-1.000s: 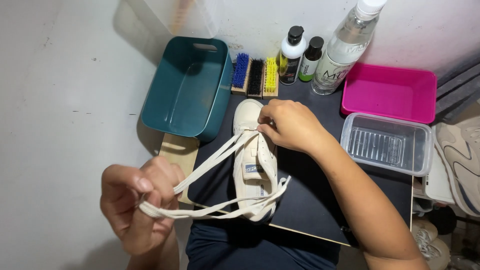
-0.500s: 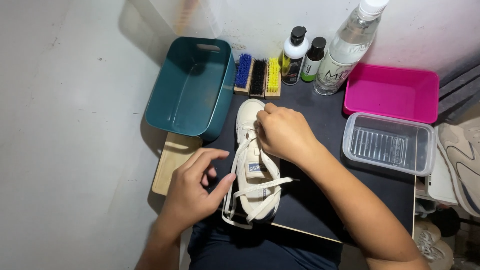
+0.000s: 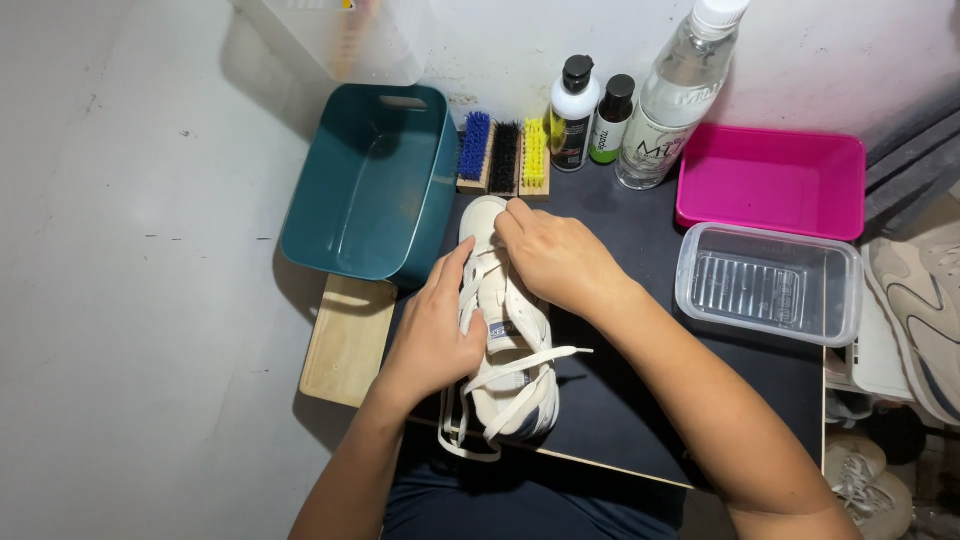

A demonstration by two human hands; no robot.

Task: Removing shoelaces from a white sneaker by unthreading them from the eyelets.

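Note:
A white sneaker (image 3: pixel 508 400) lies lengthwise on a black board (image 3: pixel 640 400), toe pointing away from me. Its white laces (image 3: pixel 530 362) hang loose across the heel end and over the board's near edge. My left hand (image 3: pixel 432 330) rests against the shoe's left side, fingers reaching up along the eyelets. My right hand (image 3: pixel 550 258) covers the front of the shoe, fingertips pinched at the laces near the toe.
A teal tub (image 3: pixel 365 185) stands at the left. Three brushes, blue, black and yellow (image 3: pixel 503 153), lie beyond the shoe, with two small bottles (image 3: pixel 590 115) and a clear bottle (image 3: pixel 672 100). A pink tray (image 3: pixel 770 182) and clear container (image 3: pixel 768 283) sit right. Another shoe (image 3: pixel 915 320) lies far right.
My left hand let go of the pulled-out laces and moved in from the lower left onto the shoe's side. The laces now lie slack. The right hand stayed at the toe.

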